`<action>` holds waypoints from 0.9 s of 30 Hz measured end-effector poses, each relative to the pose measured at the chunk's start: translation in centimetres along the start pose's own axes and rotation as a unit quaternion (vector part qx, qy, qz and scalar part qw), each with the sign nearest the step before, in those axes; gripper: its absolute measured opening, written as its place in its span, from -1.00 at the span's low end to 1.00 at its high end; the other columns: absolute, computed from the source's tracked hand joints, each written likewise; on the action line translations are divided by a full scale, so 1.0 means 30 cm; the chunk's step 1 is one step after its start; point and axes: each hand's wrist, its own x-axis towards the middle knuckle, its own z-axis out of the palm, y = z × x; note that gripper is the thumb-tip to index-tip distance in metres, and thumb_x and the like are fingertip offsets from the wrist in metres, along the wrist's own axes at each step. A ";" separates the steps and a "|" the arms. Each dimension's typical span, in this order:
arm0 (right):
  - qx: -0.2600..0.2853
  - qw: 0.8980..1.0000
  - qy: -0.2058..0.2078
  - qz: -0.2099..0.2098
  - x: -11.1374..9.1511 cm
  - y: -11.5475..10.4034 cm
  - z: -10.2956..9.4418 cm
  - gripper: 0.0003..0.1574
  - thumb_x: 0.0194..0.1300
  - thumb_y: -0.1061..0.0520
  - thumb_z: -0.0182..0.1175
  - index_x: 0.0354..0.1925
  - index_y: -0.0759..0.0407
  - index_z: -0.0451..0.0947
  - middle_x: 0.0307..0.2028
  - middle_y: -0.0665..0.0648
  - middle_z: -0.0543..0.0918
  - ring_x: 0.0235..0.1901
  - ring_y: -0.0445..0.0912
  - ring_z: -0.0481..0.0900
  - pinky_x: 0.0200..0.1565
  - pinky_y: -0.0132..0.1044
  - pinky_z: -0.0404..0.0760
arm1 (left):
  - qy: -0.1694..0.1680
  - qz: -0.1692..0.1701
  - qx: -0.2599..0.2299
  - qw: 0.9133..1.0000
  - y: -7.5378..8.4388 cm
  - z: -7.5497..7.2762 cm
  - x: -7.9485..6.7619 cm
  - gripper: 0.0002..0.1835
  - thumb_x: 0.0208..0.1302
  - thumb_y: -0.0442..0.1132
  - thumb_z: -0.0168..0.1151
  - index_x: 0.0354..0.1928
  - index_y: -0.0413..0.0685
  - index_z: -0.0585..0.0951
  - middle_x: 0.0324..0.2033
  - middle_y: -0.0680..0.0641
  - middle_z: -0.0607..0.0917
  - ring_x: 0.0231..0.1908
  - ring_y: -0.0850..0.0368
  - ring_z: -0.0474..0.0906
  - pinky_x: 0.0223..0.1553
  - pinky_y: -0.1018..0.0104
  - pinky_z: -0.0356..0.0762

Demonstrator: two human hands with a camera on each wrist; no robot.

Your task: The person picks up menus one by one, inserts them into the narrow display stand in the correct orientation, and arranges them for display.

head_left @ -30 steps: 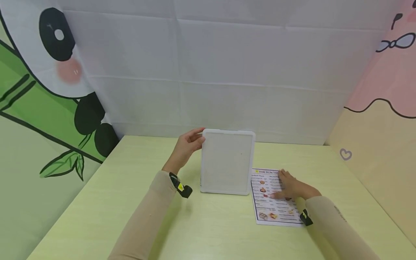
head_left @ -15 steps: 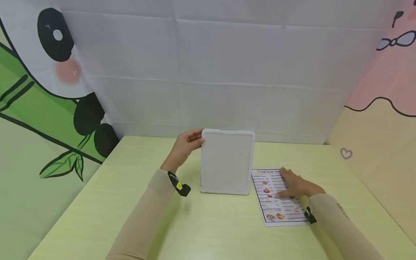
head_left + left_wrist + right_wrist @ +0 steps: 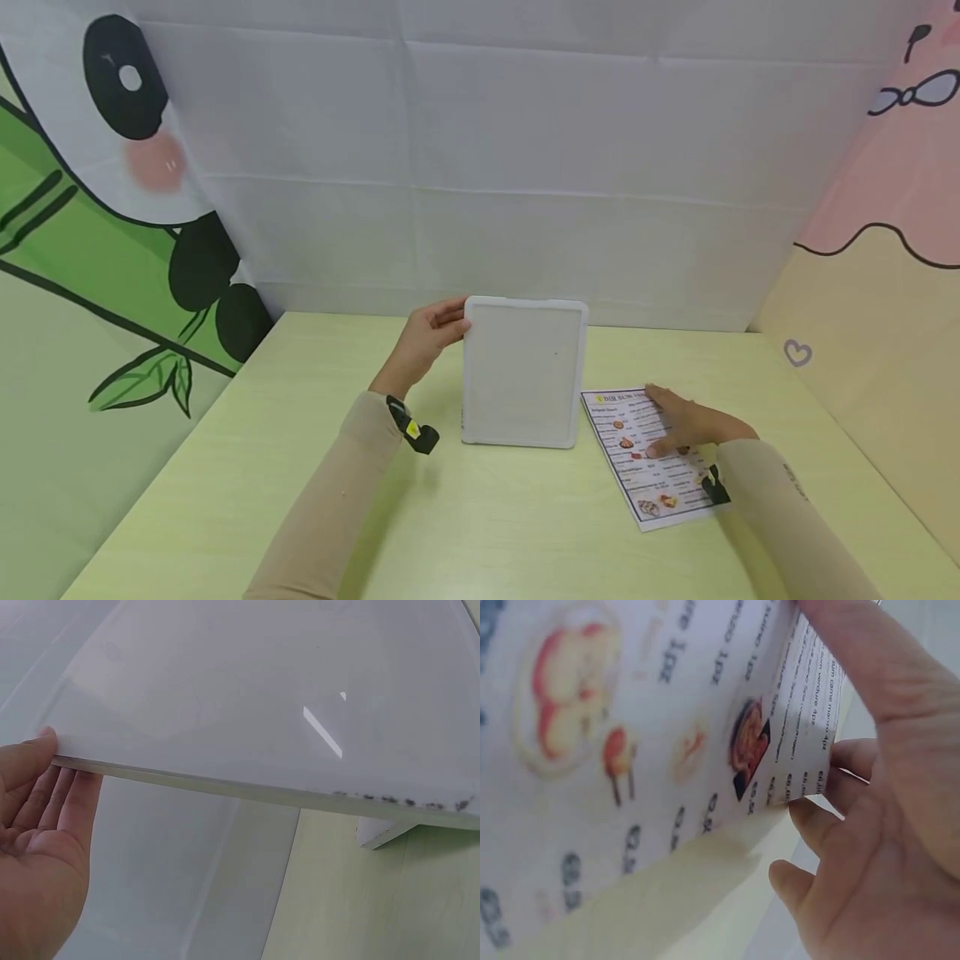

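Observation:
A white rectangular board with a raised rim stands upright in the middle of the table. At its upper left edge my left hand pinches it, thumb in front and fingers behind; the left wrist view shows this grip on the board's thin edge. To the right is a printed dim sum menu with food pictures and prices. My right hand holds its right side, and in the right wrist view the thumb lies over the printed face while fingers reach behind the edge.
Both things are on a pale yellow-green table. A white cloth backdrop rises behind it, with cartoon-painted panels at left and right. Dark marks and a white foot show at the board's lower part in the left wrist view.
The right hand has moved a little to the right with the menu. The menu's lower end has swung right, away from the board, so it lies more slanted. Left hand and board stay nearly still.

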 end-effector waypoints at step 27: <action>0.013 0.997 0.079 -0.013 0.011 -0.001 0.023 0.64 -0.16 -0.06 0.54 0.43 0.54 -0.40 0.35 0.59 0.01 0.23 0.36 0.25 0.32 0.31 0.21 | 0.011 -0.007 0.003 1.000 -0.007 0.006 -0.002 -0.51 0.34 -0.36 0.16 0.31 -0.17 0.42 0.19 -0.18 0.54 0.10 0.08 0.54 0.15 0.29 0.57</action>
